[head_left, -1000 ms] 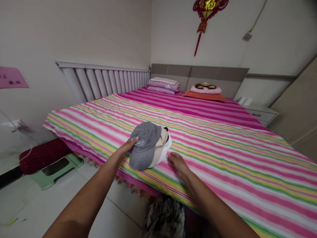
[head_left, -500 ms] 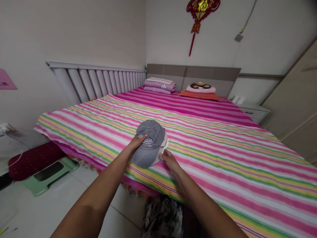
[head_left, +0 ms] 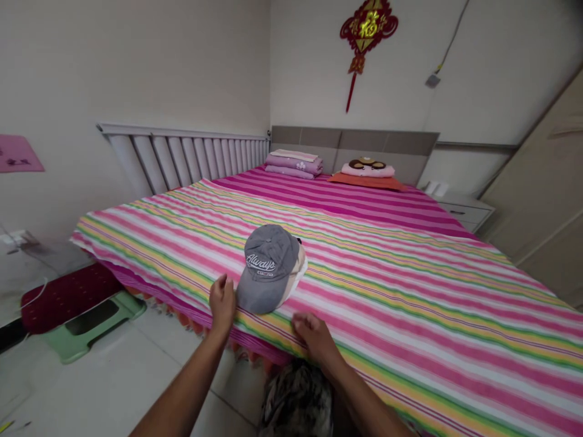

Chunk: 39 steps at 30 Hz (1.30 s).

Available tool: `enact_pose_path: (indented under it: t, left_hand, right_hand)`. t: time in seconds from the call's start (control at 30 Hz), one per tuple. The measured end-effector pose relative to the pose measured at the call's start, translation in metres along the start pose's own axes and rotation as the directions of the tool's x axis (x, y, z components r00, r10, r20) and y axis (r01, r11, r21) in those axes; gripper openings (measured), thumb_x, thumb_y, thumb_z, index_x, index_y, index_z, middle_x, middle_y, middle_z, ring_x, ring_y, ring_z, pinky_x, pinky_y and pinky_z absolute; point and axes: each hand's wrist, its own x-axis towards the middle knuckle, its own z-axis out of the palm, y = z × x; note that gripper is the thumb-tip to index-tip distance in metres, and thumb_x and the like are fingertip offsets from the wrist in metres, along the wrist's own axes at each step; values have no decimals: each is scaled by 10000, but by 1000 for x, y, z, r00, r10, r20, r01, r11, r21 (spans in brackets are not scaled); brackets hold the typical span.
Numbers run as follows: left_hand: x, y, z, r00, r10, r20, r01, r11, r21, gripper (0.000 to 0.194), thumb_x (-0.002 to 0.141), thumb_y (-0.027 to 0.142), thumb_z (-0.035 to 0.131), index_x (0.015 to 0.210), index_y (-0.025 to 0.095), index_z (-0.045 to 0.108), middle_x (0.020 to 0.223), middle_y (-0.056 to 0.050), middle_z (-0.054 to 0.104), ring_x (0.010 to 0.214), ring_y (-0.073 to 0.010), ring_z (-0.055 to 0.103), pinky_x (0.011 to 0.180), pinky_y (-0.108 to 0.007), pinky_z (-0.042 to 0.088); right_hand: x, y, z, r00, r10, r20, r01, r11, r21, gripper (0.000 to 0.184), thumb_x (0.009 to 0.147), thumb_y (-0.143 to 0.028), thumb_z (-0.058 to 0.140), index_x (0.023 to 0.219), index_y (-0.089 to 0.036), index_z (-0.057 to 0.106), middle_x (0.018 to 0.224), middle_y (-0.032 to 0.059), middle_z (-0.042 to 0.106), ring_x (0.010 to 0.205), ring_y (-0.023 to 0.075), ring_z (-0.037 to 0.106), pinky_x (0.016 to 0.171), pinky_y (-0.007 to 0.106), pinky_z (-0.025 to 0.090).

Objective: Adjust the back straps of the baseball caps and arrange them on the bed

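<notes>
One left hand (head_left: 223, 303) and right hand (head_left: 316, 335) flank three stacked caps (head_left: 268, 264).

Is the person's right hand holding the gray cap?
No, the right hand is apart from the gray cap, with striped bedspread showing between them.

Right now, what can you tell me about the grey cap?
The grey cap looks like soft cloth, with a rounded crown, a top button and white lettering reading "Always" above a small label. It sits crown up on the striped cover, brim towards the person. A beige layer and a white layer peek out at its right. The left hand is close to the brim; contact is unclear. The right hand is apart.
</notes>
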Motion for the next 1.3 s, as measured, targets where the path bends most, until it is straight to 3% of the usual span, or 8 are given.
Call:
enact_pose_path:
  t: [0.07,0.13,0.23,0.3,0.6,0.73,0.93,1.3]
  left_hand:
    - [-53,-30,-20,991,129,-41,-122,982,143,362,717,400,552,993,166,563,1104,-118,561,1116,-265,469,958,-382,370]
    - [-111,-66,-38,950,167,266,-230,946,228,228,731,336,545,892,187,606,910,-81,624,906,-228,569,813,-334,455]
    - [-174,-104,-54,618,166,769,-373,923,100,162,765,244,473,733,196,625,757,-51,650,723,-171,599,689,-270,472]
    - [-189,-106,-57,557,208,804,-445,892,77,196,762,206,442,790,184,635,838,-73,658,798,-179,597,740,-283,459]
    - [-184,0,-31,584,-81,808,-197,951,238,153,688,240,486,688,139,600,626,-35,603,594,-138,510,569,-240,375]
    - [-176,47,-16,611,-53,790,-35,995,94,233,728,353,483,663,142,557,565,-14,559,517,-112,450,515,-227,342]
    - [-148,113,11,671,105,734,-120,992,-33,366,786,454,453,594,152,528,482,27,446,461,-89,397,479,-216,306]
    - [-131,143,47,656,190,731,-241,970,-36,721,770,713,164,353,193,442,327,-8,338,384,-104,355,470,-262,266]
  right_hand:
    - [-32,13,-2,999,36,37,-34,998,-59,190,683,-338,522,686,-166,604,584,12,588,570,163,535,560,277,415]
    - [-62,24,-3,996,67,57,-60,991,-117,159,673,-295,487,635,-167,574,555,5,560,523,150,503,522,267,385]
    - [-98,38,0,994,79,79,-61,978,-201,158,676,-277,456,608,-173,553,552,5,541,544,154,492,540,268,369]
    - [-115,43,1,993,66,97,-41,969,-245,172,686,-290,448,601,-177,545,568,9,540,584,164,497,575,273,371]
    - [-153,-5,-27,994,-111,9,108,934,-340,292,772,-399,476,583,-179,508,555,-6,482,562,151,453,537,255,341]
    - [-165,-66,-52,944,-277,-176,246,952,-180,362,833,-452,462,611,-178,545,577,6,529,565,146,481,544,250,370]
    - [-164,-122,-65,820,-395,-414,464,882,77,413,831,-517,470,575,-193,470,545,-16,500,512,120,470,532,242,380]
    - [-142,-161,-81,882,-230,-411,373,873,313,580,571,-787,506,620,-223,382,566,-48,440,405,103,421,412,249,319]
